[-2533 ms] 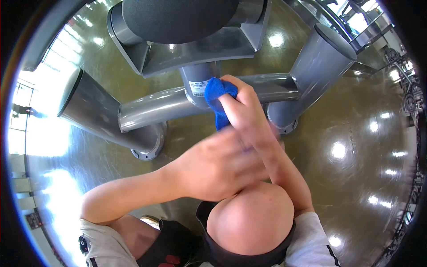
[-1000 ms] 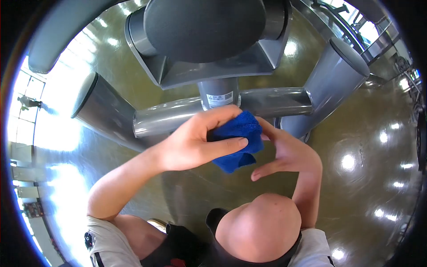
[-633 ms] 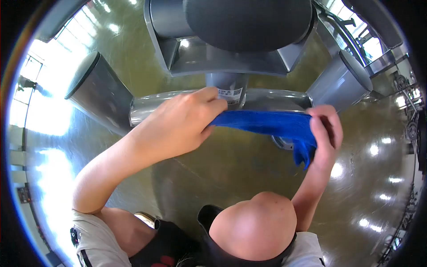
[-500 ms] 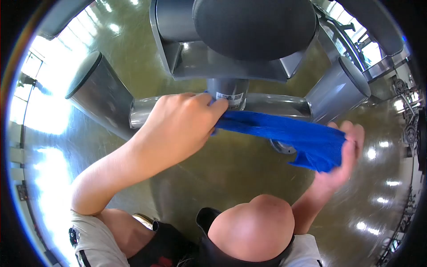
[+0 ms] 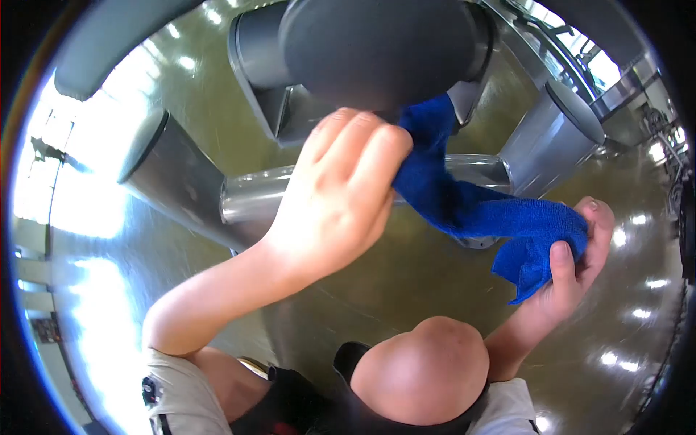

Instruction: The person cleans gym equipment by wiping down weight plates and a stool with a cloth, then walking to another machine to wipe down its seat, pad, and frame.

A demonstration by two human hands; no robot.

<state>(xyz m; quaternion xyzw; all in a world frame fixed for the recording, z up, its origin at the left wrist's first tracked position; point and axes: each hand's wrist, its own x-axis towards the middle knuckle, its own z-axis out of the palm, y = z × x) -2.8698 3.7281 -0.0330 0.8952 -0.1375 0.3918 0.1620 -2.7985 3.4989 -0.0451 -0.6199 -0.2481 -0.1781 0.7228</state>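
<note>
A blue cloth (image 5: 464,206) hangs in a loose, twisted band between my two hands. My left hand (image 5: 341,188) is closed around one end, just below the dark rounded pad (image 5: 377,51); its fingertips are hidden behind the knuckles. Part of the cloth rises past that hand toward the pad's lower edge. At the right, my right hand (image 5: 576,254) grips the other end between thumb and fingers, and a loose corner dangles below it. The cloth passes in front of a grey horizontal metal tube (image 5: 478,170).
Grey angled posts with dark caps stand on the left (image 5: 174,174) and right (image 5: 558,138) of the tube. My bent knee (image 5: 417,370) is low in the middle. Glossy floor (image 5: 304,333) spreads underneath. Gym equipment lines the far right.
My left hand has moved up and right, toward the pad, with its end of the cloth. The stretched cloth now sags and twists. My right hand has shifted slightly right.
</note>
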